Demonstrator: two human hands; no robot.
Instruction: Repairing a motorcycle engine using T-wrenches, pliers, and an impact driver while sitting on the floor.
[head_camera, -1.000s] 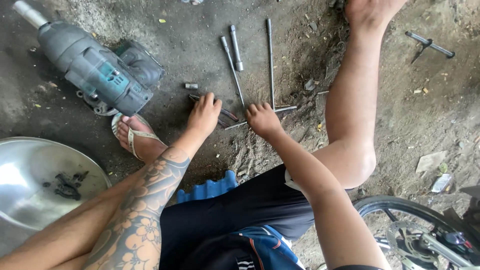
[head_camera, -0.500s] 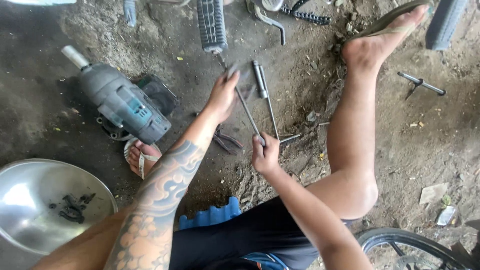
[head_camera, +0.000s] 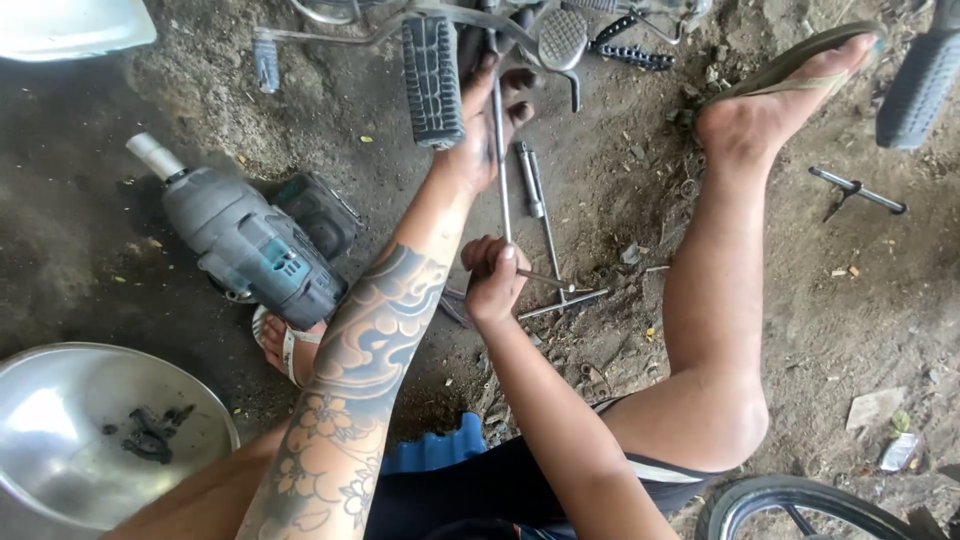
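Observation:
My left hand, on a tattooed arm, reaches up to the underside of a motorcycle and closes around the upper shaft of a long T-handle wrench. Lower down, my right hand is clenched on the wrench's handle end, and a thin crossbar sticks out to the right of the fist. The wrench's tip is hidden behind my left fingers, beside a black ribbed footpeg.
A grey and teal cordless impact wrench lies on the dirt at left. A steel bowl holds small dark parts. Loose rods and a socket extension lie near my right leg, with another T-wrench further right and a wheel at the bottom.
Both hands rose from the tools lying on the ground. The long wrench was picked up and its tip brought up to the motorcycle's underside. The view tilted forward.

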